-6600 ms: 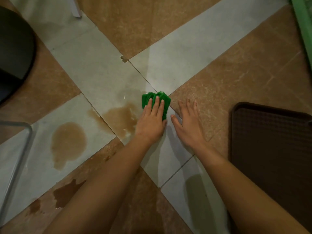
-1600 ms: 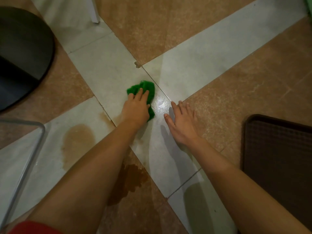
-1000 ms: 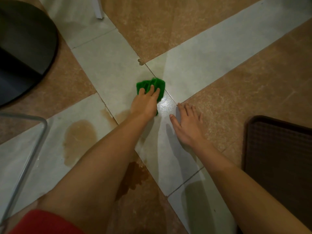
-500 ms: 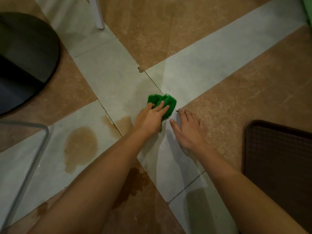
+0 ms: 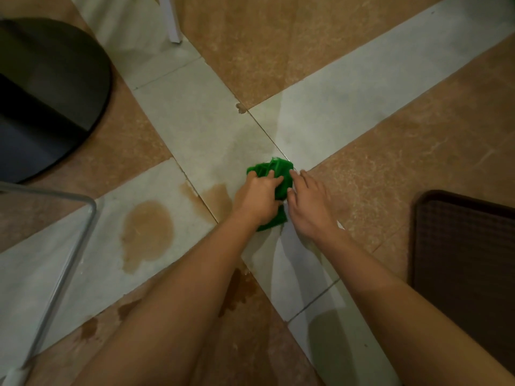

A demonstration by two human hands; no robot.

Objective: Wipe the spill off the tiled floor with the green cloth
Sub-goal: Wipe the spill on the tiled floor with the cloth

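Observation:
The green cloth lies bunched on a pale grey tile near the middle of the floor. My left hand presses on it with curled fingers gripping the fabric. My right hand is beside it, fingertips touching the cloth's right edge; whether it grips is unclear. A brown spill patch sits on the pale tile to the left. A smaller patch lies just left of my left hand. Darker puddles show under my left forearm.
A round black base stands at the far left. A metal chair frame crosses the lower left. A dark brown mat lies at the right. A white furniture leg stands at the top.
The left hand has dragged the cloth back toward me and to the right. My right hand has shifted from lying flat on the tile to touching the cloth's edge.

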